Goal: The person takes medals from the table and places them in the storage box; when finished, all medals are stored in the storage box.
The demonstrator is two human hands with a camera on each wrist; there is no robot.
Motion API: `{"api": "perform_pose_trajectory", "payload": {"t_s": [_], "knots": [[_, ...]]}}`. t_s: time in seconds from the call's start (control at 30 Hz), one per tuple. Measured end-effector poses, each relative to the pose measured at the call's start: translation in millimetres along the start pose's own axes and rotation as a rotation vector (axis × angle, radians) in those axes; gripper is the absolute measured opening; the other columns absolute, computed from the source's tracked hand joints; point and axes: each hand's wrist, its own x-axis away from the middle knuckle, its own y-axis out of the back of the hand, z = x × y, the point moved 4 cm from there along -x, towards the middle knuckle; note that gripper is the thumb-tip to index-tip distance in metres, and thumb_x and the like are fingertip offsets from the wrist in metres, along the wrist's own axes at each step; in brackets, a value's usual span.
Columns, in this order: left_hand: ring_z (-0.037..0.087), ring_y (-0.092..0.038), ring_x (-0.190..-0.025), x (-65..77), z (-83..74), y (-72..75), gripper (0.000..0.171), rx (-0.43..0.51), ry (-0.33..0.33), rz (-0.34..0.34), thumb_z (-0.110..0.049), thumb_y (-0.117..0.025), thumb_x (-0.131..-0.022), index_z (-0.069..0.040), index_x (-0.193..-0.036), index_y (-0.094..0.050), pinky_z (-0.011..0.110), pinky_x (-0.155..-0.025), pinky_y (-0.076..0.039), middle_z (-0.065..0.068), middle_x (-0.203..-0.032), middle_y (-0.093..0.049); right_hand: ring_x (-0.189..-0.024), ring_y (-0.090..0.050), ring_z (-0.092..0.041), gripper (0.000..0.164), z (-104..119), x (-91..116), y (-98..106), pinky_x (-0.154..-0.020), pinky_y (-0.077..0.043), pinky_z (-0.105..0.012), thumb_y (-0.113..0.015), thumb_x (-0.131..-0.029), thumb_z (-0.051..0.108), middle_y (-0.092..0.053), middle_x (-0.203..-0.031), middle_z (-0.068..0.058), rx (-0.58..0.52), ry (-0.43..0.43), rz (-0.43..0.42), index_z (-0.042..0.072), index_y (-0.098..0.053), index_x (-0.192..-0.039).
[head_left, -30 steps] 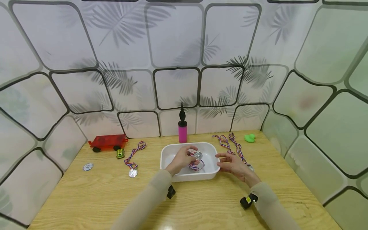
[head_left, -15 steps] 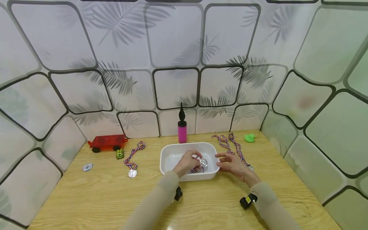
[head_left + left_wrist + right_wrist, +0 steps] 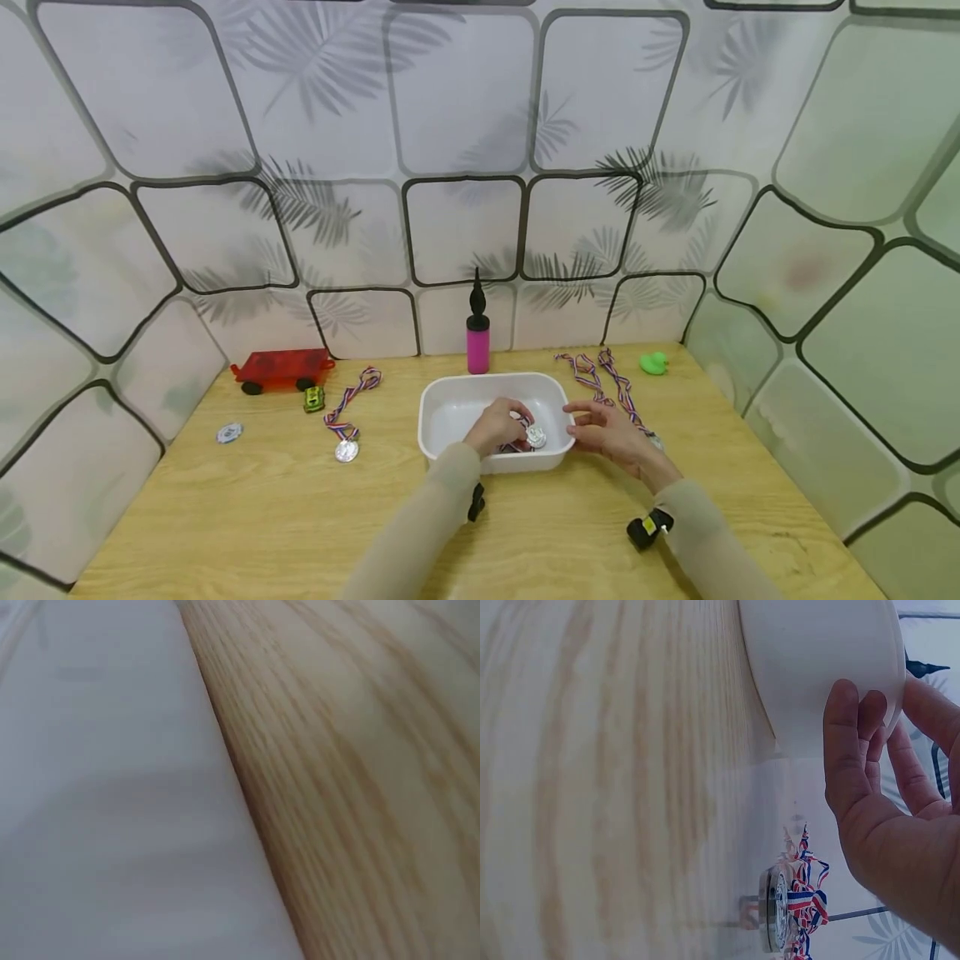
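In the head view a white plastic tray (image 3: 457, 408) stands at the middle of the table. My left hand (image 3: 497, 427) is down inside it, its fingers curled on the ribbon of a silver medal (image 3: 536, 437); the disc shows beside the fingertips. The bunched ribbon is mostly hidden under that hand. At the tray's right end my right hand (image 3: 615, 435) holds the rim. The right wrist view has the thumb (image 3: 843, 712) against the outer wall and other fingers at the rim. Only the tray's outer wall (image 3: 135, 810) and wood fill the left wrist view.
Behind the right hand lie two striped ribbons (image 3: 624, 392) with a medal (image 3: 778, 909). Another medal (image 3: 347, 451) lies left of the tray. Around stand a pink hand pump (image 3: 477, 348), green duck (image 3: 654, 363), red wagon (image 3: 277, 369), small yellow car (image 3: 314, 399) and round chip (image 3: 229, 432).
My left hand has moved right and toward me inside the tray, lowering the medal with it. The right hand has stayed at the tray's right end.
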Motion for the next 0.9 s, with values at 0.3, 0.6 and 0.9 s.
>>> {"api": "perform_pose_trajectory", "payload": {"t_s": [0.3,0.6,0.9], "knots": [[0.013,-0.063,-0.053,0.5,-1.8,0.5,0.026,-0.023,-0.037,0.004,0.015,-0.063,-0.078,0.007,-0.102,-0.066,0.025,-0.053,-0.055,0.013,-0.066,-0.067,-0.100,-0.064,-0.022,0.056,0,-1,0,-0.091,-0.055,-0.040,-0.067,-0.093,0.010,-0.055,-0.114,-0.017,-0.006,-0.013,-0.003,-0.005,-0.043,-0.140],[0.017,-0.067,-0.067,4.7,-10.7,10.8,0.028,-0.172,-0.120,-0.001,0.003,-0.069,-0.082,0.008,-0.109,-0.067,0.027,-0.063,-0.056,0.018,-0.088,-0.073,-0.098,-0.063,-0.021,0.054,-2,-2,0,-0.091,-0.055,-0.040,-0.068,-0.092,0.010,-0.053,-0.115,-0.016,-0.004,-0.019,-0.009,-0.004,-0.046,-0.139],[0.019,-0.065,-0.088,8.8,-20.2,39.0,0.024,-0.203,-0.167,-0.145,-0.004,-0.073,-0.082,0.003,-0.105,-0.072,0.028,-0.076,-0.054,0.014,-0.100,-0.073,-0.097,-0.063,-0.020,0.052,-1,-1,2,-0.091,-0.055,-0.040,-0.068,-0.092,0.011,-0.052,-0.114,-0.016,0.004,-0.029,-0.030,-0.003,-0.047,-0.138]]}}
